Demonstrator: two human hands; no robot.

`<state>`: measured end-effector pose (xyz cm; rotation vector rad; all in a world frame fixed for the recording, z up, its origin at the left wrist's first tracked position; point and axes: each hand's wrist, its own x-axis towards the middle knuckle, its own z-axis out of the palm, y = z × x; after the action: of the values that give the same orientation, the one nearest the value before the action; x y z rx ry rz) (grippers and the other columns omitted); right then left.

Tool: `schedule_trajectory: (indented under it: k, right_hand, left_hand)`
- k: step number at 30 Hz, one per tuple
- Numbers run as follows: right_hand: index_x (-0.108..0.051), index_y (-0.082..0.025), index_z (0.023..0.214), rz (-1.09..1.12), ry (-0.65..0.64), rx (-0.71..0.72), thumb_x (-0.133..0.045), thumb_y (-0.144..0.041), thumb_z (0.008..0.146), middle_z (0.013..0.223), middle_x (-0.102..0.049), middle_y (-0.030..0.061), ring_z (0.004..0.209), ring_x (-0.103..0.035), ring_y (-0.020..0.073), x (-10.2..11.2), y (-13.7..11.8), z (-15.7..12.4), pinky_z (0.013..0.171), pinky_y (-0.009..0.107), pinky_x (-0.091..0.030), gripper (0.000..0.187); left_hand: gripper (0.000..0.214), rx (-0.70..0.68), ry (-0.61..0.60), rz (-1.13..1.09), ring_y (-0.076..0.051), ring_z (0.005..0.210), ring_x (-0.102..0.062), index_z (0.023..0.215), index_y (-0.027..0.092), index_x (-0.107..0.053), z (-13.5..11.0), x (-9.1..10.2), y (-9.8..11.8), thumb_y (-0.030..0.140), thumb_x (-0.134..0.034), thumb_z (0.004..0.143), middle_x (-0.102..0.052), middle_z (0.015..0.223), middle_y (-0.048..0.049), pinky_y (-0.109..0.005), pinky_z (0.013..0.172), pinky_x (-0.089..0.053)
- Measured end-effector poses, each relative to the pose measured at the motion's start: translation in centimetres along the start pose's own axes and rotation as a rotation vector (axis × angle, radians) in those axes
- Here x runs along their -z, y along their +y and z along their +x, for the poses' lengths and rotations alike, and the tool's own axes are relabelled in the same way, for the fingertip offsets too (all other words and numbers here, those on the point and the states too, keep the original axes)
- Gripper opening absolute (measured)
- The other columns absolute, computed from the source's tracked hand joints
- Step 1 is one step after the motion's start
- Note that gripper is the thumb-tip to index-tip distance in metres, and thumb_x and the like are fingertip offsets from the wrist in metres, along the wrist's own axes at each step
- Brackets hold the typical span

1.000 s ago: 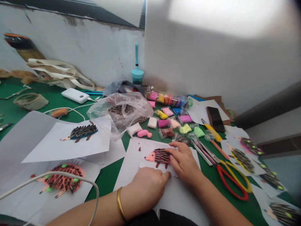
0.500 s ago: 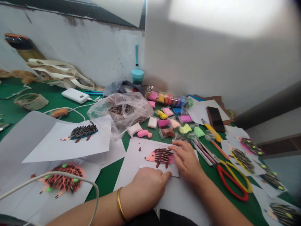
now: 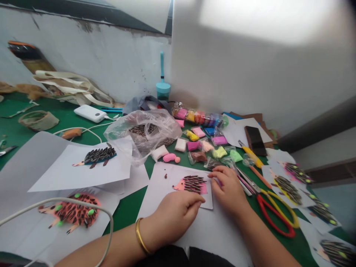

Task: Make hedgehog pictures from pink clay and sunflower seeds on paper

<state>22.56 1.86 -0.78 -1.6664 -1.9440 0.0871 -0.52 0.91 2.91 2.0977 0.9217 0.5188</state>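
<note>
A small white card (image 3: pixel 208 203) bears a hedgehog picture (image 3: pixel 191 184) with a pink clay body, a pale pink face and sunflower-seed spines. It lies on a larger white sheet (image 3: pixel 150 196) in front of me. My left hand (image 3: pixel 176 217), with a gold bangle (image 3: pixel 141 235) on its wrist, is curled just below the hedgehog and covers its feet. Its thumb and forefinger are pressed together; whatever is between them is hidden. By the card's right edge rests my right hand (image 3: pixel 229 189), fingers loosely bent and apart. Small brown clay bits (image 3: pixel 165 176) lie up to the left.
Behind the sheet are clay packets (image 3: pixel 198 156) and a plastic bag (image 3: pixel 144 135) of sunflower seeds. Scissors (image 3: pixel 278 215), a craft knife (image 3: pixel 251 155) and a phone (image 3: pixel 255 141) lie to the right. Other hedgehog pictures (image 3: pixel 100 155) flank me; a white cable (image 3: pixel 83 203) crosses the left side.
My right hand has slid right, off the hedgehog's back to the card's edge. My left hand has shifted slightly up; its extended forefinger has curled in, and it now hides the hedgehog's feet.
</note>
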Motion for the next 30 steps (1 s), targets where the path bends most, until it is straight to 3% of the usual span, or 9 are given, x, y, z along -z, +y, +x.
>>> schedule_trajectory:
  k: [7,12,22,30]
  right_hand:
    - [-0.074,-0.022,0.091,-0.007,-0.112,-0.014,-0.051,-0.013,0.077,0.104,-0.063,0.0075,0.101,-0.056,0.0248,-0.1,-0.4,-0.1,0.091,0.041,-0.043,0.028]
    - [-0.075,-0.023,0.092,0.008,-0.143,-0.037,-0.05,-0.013,0.077,0.108,-0.063,0.0078,0.105,-0.055,0.0255,-0.1,-0.6,-0.2,0.093,0.042,-0.042,0.031]
    - [-0.075,-0.024,0.093,0.032,-0.146,-0.036,-0.049,-0.014,0.08,0.109,-0.063,0.0073,0.106,-0.056,0.0255,-0.2,-0.5,-0.1,0.093,0.043,-0.043,0.03]
    - [-0.074,-0.025,0.094,-0.019,-0.12,-0.011,-0.055,-0.027,0.09,0.098,-0.064,0.0065,0.095,-0.057,0.0233,0.1,-0.2,0.3,0.085,0.038,-0.045,0.02]
  left_hand:
    - [0.031,0.048,0.1,0.053,-0.017,0.098,-0.067,0.115,0.029,-0.066,0.6,0.9,-0.7,0.018,-0.047,0.094,-0.072,0.109,0.0023,-0.03,0.09,-0.05]
    - [0.031,0.035,0.106,0.12,-0.019,0.097,-0.067,0.117,0.027,-0.065,0.8,0.7,-1.3,0.017,-0.047,0.093,-0.072,0.108,0.0003,-0.031,0.088,-0.052]
    - [0.031,0.032,0.097,0.16,-0.019,0.097,-0.068,0.118,0.027,-0.064,0.7,0.6,-1.3,0.017,-0.047,0.093,-0.072,0.108,0.0,-0.033,0.087,-0.053]
    - [0.03,0.025,0.103,0.202,-0.02,0.094,-0.069,0.114,0.027,-0.065,0.7,0.6,-1.4,0.017,-0.047,0.092,-0.073,0.106,-0.0002,-0.033,0.084,-0.053]
